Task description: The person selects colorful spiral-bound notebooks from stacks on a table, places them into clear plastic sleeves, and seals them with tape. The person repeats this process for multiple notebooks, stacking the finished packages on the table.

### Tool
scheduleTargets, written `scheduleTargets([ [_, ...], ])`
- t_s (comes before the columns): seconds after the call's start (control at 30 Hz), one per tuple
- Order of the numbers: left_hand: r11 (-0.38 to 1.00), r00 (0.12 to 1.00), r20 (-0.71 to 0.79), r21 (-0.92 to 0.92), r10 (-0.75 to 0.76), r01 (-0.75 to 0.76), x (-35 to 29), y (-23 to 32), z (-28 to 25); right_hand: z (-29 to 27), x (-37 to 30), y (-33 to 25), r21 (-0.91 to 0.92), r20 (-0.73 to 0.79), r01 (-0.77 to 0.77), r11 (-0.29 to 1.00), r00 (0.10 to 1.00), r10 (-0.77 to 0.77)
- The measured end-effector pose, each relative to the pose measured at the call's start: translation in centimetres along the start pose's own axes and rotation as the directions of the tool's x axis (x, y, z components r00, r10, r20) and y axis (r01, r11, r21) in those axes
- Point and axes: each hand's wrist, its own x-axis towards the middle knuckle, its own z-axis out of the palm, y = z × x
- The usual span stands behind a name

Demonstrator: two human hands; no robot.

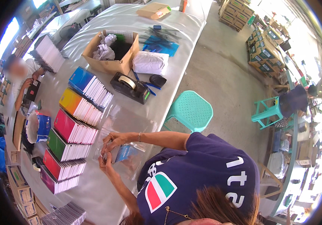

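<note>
My right hand (116, 140) and my left hand (106, 161) meet at the table's near side, fingertips pinched on the edge of a clear plastic bag (134, 167). Through the film shows a blue printed piece (128, 152), partly covered by my right wrist. What else lies between the fingertips is too small to tell. Another clear plastic sheet (125, 120) lies flat beyond my right hand. Left of my hands stands a row of spiral notebooks in stacks: blue (82, 78), yellow (72, 99), pink (69, 122), green (60, 144), red (56, 165) and purple (50, 179).
Beyond the notebooks stand a black tape dispenser (131, 88), a cardboard box (119, 66) with crumpled paper, and a white wrapped bundle (150, 62). Blue-handled tools (151, 85) lie nearby. A teal stool (191, 110) stands by the table edge. Another person (18, 80) works across the table.
</note>
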Motion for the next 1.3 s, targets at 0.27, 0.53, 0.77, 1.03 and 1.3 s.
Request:
scheduleTargets([
  [0.27,0.998,0.992,-0.12,0.022,-0.049,0.052,0.1,-0.6,-0.2,0.0,-0.5,-1.5,-0.071,0.021,-0.144,0.987,0.989,0.146],
  [0.53,0.997,0.988,-0.132,0.015,0.076,-0.074,-0.2,-0.9,0.5,0.4,-1.1,-0.9,0.015,-0.057,-0.065,0.998,0.996,0.066],
  [0.77,0.991,0.983,-0.168,0.124,0.08,-0.059,0.3,-3.0,-0.9,0.4,-1.0,0.3,-0.057,-0.115,-0.034,0.998,0.993,0.028],
  [1.03,0.985,0.993,-0.067,0.15,0.099,-0.088,-0.2,-2.4,-1.5,-1.1,-1.8,0.8,-0.145,-0.061,-0.117,0.983,0.992,0.109],
  [1.3,0.921,0.968,-0.018,0.31,0.252,-0.234,-1.1,-2.3,-1.4,0.7,-2.8,-3.4,-0.354,-0.054,-0.082,0.932,0.996,0.067],
])
